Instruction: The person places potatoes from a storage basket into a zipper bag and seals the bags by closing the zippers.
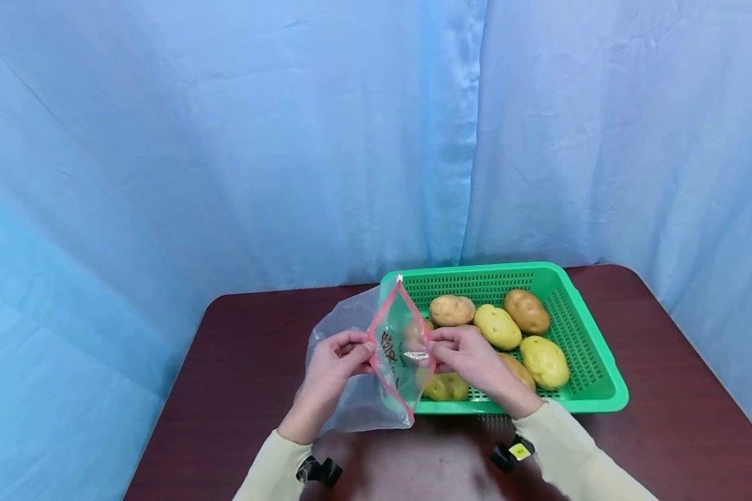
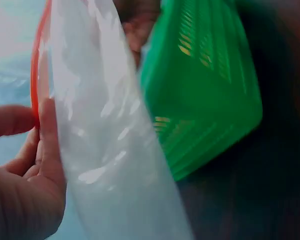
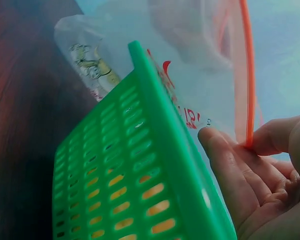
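A clear zip bag [image 1: 351, 390] with a pink-red zip edge is spread apart at its mouth between the two hands. My left hand [image 1: 341, 362] pinches one side of the zip edge between thumb and fingers; the left wrist view shows the same pinch on the red strip [image 2: 35, 75]. Opposite it, my right hand [image 1: 466, 355] pinches the other side, close over the basket's left part. Red printing [image 3: 190, 119] shows on the bag in the right wrist view. Nothing can be seen inside the bag apart from potatoes showing through its film.
A green plastic basket [image 1: 592, 334] stands on the dark wooden table [image 1: 244, 383], right of the bag. It holds several potatoes, among them a yellow one [image 1: 544, 362] and a brown one [image 1: 526, 311]. Blue curtains [image 1: 326, 139] hang behind and beside the table.
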